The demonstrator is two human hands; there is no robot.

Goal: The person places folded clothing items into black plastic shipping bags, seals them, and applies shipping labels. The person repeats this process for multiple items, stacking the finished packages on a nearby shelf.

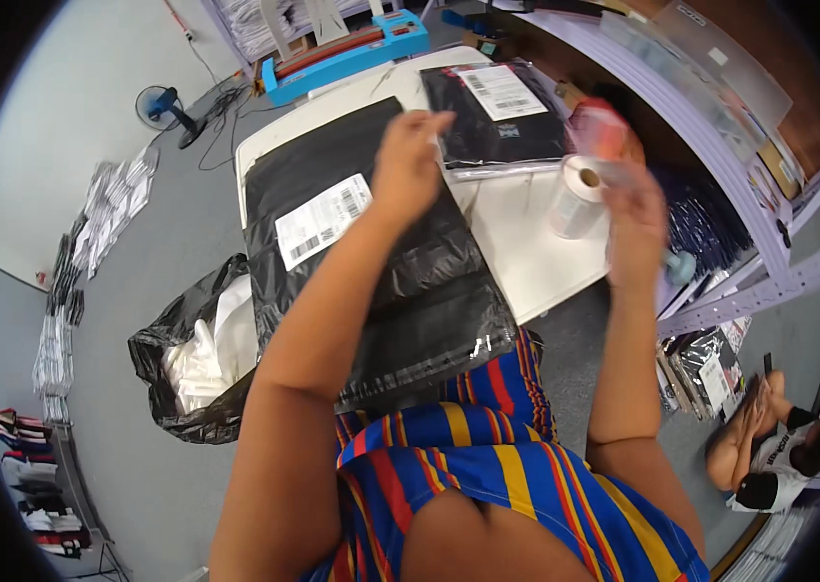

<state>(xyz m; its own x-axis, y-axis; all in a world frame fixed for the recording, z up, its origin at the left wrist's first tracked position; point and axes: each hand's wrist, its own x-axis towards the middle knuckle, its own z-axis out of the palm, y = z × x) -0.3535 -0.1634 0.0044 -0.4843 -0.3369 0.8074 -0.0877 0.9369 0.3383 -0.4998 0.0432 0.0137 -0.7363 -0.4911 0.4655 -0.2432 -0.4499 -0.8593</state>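
Over the upper part of a large black plastic mailing bag (420, 281) is my left hand (413, 165), its fingers curled together. Whatever they may hold is too small to make out. A white label (323, 221) with printed barcodes is on the bag. My right hand (636, 218) is smeared by motion beside a roll of white labels (577, 199), which stands upright at the table's right edge. Whether it grips anything cannot be told. Just beyond it shows a blurred red, partly see-through object (599, 128). Packed black garments (497, 131) in clear plastic, labelled on top, lie at the back.
Under it all is a white table (517, 262). At its left, a black bin bag (172, 359) holds white scraps. A blue-and-red machine (347, 58) stands behind. Purple shelving (721, 126) borders the right. A fan (169, 112) stands on the floor; another person (769, 441) sits at lower right.
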